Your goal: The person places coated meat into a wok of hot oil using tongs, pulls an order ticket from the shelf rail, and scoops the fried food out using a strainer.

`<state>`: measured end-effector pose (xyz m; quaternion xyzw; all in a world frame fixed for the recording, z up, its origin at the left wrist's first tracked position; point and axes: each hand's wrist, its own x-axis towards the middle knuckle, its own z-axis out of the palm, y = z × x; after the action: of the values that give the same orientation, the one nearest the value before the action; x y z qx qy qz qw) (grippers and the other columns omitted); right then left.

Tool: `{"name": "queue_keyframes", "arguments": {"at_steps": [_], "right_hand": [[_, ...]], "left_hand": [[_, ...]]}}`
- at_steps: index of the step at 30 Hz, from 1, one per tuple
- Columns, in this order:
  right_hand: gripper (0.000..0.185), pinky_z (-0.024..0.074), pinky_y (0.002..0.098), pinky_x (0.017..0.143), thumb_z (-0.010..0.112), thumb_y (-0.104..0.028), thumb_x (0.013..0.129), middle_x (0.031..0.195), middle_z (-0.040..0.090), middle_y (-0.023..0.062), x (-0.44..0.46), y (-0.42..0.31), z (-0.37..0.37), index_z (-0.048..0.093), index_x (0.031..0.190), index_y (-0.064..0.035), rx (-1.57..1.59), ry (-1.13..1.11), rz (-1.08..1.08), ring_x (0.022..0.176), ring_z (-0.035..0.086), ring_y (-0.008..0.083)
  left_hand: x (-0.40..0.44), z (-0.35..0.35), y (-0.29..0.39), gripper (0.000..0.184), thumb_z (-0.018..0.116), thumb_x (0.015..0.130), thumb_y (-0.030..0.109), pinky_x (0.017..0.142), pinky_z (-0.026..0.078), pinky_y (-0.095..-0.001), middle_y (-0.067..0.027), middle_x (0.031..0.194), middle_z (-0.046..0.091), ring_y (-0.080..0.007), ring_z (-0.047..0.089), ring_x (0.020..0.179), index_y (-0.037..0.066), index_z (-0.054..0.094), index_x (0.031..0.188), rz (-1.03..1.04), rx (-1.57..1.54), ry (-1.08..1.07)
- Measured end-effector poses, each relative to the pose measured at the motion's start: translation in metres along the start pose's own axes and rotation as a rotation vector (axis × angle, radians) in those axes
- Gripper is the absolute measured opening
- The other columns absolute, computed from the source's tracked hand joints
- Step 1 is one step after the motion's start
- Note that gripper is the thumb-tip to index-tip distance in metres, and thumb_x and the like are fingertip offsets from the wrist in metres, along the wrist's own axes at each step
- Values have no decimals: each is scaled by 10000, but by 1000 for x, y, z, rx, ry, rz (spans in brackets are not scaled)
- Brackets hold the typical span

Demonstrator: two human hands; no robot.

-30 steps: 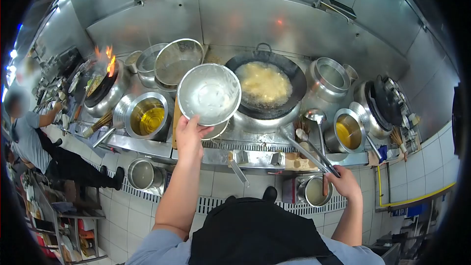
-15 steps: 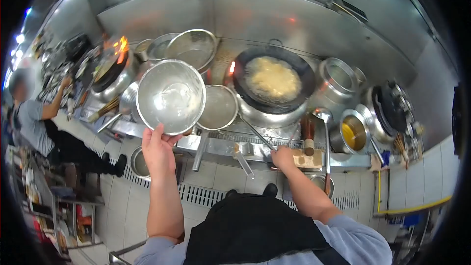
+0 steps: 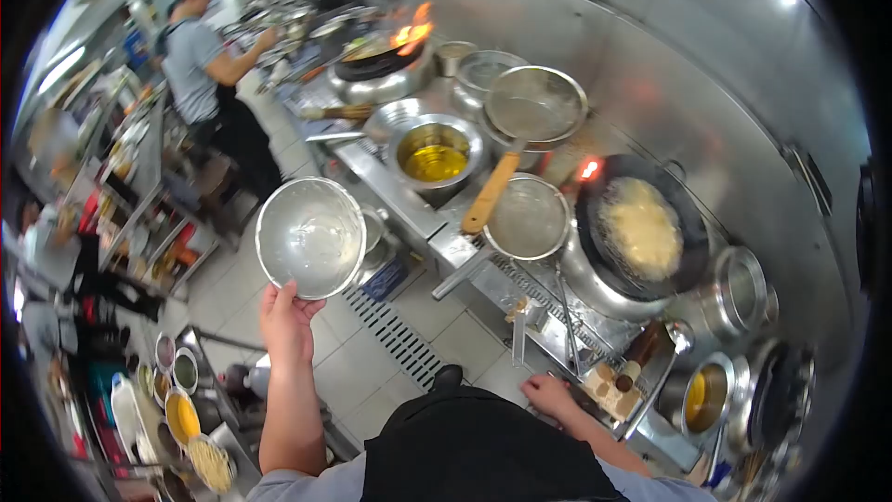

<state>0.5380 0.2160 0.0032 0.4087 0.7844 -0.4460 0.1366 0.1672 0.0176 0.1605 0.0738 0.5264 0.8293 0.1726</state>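
My left hand grips the lower rim of a metal bowl, tilted so its wet, whitish inside shows. My right hand is beside the counter's front edge, fingers loosely bent and apart, with nothing visible in it. Long-handled metal tools lie on the counter just above it. Pale food bubbles in oil in a black wok. Left of the wok sits a round strainer. A wooden-handled strainer rests behind it.
A pot of yellow oil stands on the counter. Flames rise at another wok. One person stands there; others are at the far left. A cart with food containers is at lower left. Another oil pot stands at right.
The view has turned left, bringing the food cart into sight. My left hand still holds the bowl, now over the floor. My right hand has left the tool handle it held.
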Motion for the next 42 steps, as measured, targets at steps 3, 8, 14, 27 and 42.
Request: {"name": "queue_keyframes", "arguments": {"at_steps": [3,8,14,27,42], "right_hand": [[584,436,411,909,595,-445,773,1083,581,275,53,63,62,586,1069,58,-316,-161,72,990,573,415],[448,408,421,946,551,-288,784,1091,584,250,122,171,118,584,1064,60,-642,356,-126,1053,561,354],[365,463,423,844,495,-258,850,1043,646,159,160,255,151,602,1061,20,-1063,-58,90,869,628,320],[418,495,356,773,550,-258,834,1070,625,198,115,46,180,567,1126,41,-638,-501,-501,923,626,282],[461,498,335,731,589,-245,817,1064,623,208,105,-47,217,546,1162,58,-663,-737,-496,874,639,264]], "left_hand": [[-40,-25,1,156,490,883,93,588,544,-270,-94,925,615,-166,629,697,27,504,1024,-23,-3,148],[-142,-55,-1,198,493,855,69,662,558,-351,-154,948,610,-252,639,758,-19,504,1033,-261,25,396],[-267,-101,-19,221,490,880,94,675,549,-357,-128,931,590,-234,621,789,5,471,1082,-342,10,629],[-395,-193,-14,204,456,881,101,659,571,-336,-167,916,571,-263,641,763,-12,429,1049,-268,-116,1044],[-639,-577,59,134,635,759,119,586,526,-330,-166,731,661,-198,655,655,-8,658,722,-21,513,1965]]}}
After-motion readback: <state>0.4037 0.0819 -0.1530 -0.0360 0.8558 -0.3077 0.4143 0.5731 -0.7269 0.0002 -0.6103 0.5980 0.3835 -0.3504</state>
